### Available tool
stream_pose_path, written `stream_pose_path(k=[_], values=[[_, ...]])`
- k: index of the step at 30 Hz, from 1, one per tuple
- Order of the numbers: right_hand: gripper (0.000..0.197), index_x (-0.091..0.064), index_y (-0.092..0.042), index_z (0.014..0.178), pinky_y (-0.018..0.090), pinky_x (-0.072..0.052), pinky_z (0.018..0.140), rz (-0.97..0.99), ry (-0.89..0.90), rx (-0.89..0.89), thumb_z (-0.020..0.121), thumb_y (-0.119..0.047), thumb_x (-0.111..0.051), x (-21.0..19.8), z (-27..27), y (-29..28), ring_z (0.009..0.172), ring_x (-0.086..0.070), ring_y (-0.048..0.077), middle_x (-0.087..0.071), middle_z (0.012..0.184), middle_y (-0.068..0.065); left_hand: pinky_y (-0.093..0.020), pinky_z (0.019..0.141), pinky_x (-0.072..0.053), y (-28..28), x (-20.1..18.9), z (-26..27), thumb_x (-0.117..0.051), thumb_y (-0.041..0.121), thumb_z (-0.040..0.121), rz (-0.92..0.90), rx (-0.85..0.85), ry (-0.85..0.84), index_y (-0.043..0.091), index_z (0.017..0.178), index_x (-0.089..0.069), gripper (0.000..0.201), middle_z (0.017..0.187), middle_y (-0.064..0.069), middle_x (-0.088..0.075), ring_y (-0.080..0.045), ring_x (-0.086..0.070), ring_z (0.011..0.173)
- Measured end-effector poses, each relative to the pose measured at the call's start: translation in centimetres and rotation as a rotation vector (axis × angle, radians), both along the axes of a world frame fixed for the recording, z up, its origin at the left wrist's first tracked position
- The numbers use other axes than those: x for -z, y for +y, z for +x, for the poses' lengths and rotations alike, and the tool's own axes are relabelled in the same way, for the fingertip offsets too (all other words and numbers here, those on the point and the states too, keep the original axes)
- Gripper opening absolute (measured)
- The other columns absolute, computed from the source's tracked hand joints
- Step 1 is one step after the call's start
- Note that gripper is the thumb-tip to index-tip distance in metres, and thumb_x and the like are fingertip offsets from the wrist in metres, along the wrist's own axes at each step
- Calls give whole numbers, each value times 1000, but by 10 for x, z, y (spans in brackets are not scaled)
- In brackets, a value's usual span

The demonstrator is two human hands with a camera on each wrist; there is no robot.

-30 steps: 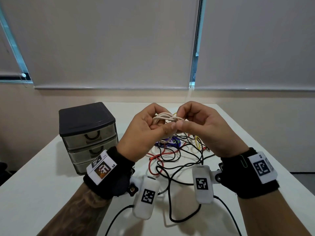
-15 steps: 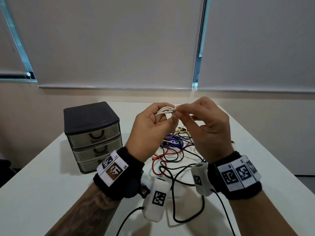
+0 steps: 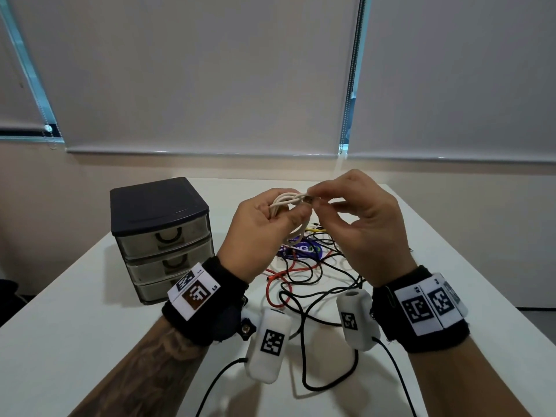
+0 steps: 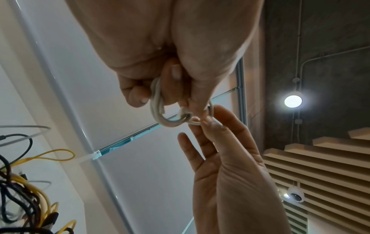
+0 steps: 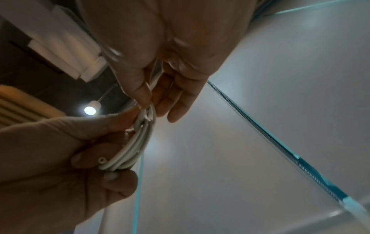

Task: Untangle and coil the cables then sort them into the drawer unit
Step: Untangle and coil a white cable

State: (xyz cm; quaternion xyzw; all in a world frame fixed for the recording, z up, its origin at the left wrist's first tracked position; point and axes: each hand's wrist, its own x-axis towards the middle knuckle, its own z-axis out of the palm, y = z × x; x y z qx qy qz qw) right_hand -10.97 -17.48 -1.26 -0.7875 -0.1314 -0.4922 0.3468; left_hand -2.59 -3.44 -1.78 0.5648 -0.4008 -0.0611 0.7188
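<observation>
A coiled white cable (image 3: 284, 203) (image 4: 158, 109) (image 5: 132, 148) is held up above the table. My left hand (image 3: 264, 227) (image 4: 160, 63) grips the bundle of loops with curled fingers. My right hand (image 3: 358, 218) (image 5: 160, 79) pinches the cable's plug end (image 3: 308, 199) between thumb and forefinger at the top of the coil, its other fingers spread. Below lies a tangle of black, red and yellow cables (image 3: 304, 275) on the white table (image 3: 75, 335). The drawer unit (image 3: 161, 236), dark-topped with three shut translucent drawers, stands at the left.
A blue packet (image 3: 301, 249) lies under the tangle. White camera pods hang from both wrists with black leads trailing over the table's near part. The table's right edge runs close to my right forearm. Window blinds cover the wall behind.
Both hands have lifted the white coil higher. My right hand has shifted from a closed grip on the bundle to a fingertip pinch on the plug end, wrist turned.
</observation>
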Motion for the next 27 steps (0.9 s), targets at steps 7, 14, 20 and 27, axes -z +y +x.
stream_pose_path(k=[7, 14, 20, 27], values=[[20, -68, -14, 96, 35, -59, 82, 132, 259, -219, 88, 4, -69, -2, -4, -11, 92, -65, 24, -65, 94, 9, -24, 63, -54, 5, 2, 6, -66, 5, 89, 101, 15, -75, 5, 100, -68, 11, 78, -3, -65, -13, -61, 69], [21, -70, -13, 93, 35, -60, 65, 139, 125, -43, 86, 7, -69, 8, 5, -7, 85, -65, 10, -63, 89, -1, -31, 67, -51, 3, 3, 7, -59, -3, 93, 119, 84, -79, 8, 111, -65, 22, 76, -9, -58, -19, -54, 68], [18, -72, -12, 106, 38, -61, 72, 220, 2, -44, 89, -9, -76, 15, 10, 1, 80, -70, 23, -69, 84, 9, -28, 61, -54, 2, 8, 15, -63, 9, 93, 67, 17, 3, 2, 108, -67, 17, 77, -1, -65, -12, -60, 67], [19, -76, -14, 95, 25, -55, 72, 553, 339, -340, 81, -26, -71, 8, 8, -9, 86, -69, 12, -76, 89, 1, -22, 58, -50, 7, 5, 15, -65, 10, 92, 92, 90, -32, 5, 104, -66, 13, 74, 5, -65, -8, -60, 64]])
